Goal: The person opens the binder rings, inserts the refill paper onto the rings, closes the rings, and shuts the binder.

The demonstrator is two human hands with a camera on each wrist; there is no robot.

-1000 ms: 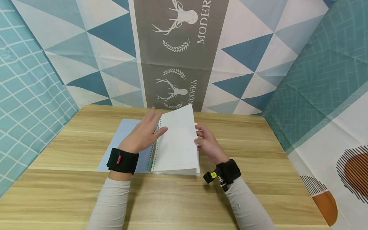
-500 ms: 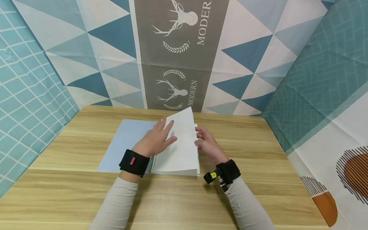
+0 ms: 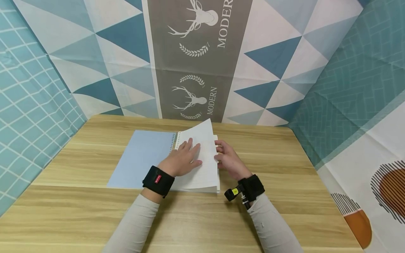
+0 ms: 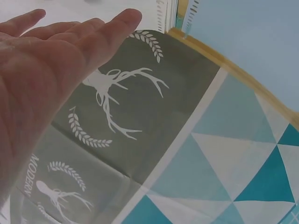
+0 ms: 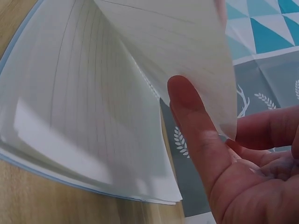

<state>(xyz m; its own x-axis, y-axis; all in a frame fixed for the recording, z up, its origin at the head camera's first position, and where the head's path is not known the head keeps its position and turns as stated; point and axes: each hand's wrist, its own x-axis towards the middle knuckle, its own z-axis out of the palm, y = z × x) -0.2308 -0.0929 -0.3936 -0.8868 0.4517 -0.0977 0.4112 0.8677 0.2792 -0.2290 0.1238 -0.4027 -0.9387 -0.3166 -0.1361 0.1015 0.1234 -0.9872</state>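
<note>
A notebook lies open on the table, its pale blue cover [image 3: 143, 158] folded out to the left and a column of punched holes along the middle. On the right half, a white lined page [image 3: 207, 175] is lifted, its far corner raised. My right hand [image 3: 232, 160] pinches that page at its right edge, the thumb [image 5: 189, 102] lying against one face. My left hand [image 3: 180, 161] is over the page near the holes, fingers extended and spread. In the left wrist view, the left hand [image 4: 51, 60] shows straight fingers with nothing held.
The wooden table [image 3: 196, 221] runs in front of and beside the notebook. A cloth backdrop [image 3: 196, 63] with deer prints and triangles rises behind it. Beneath the lifted page, more lined sheets [image 5: 84, 93] lie stacked.
My left hand has moved right and nearer, from over the notebook's middle onto the page, uncovering the blue cover. The right hand stays at the page edge; the raised corner has dropped slightly.
</note>
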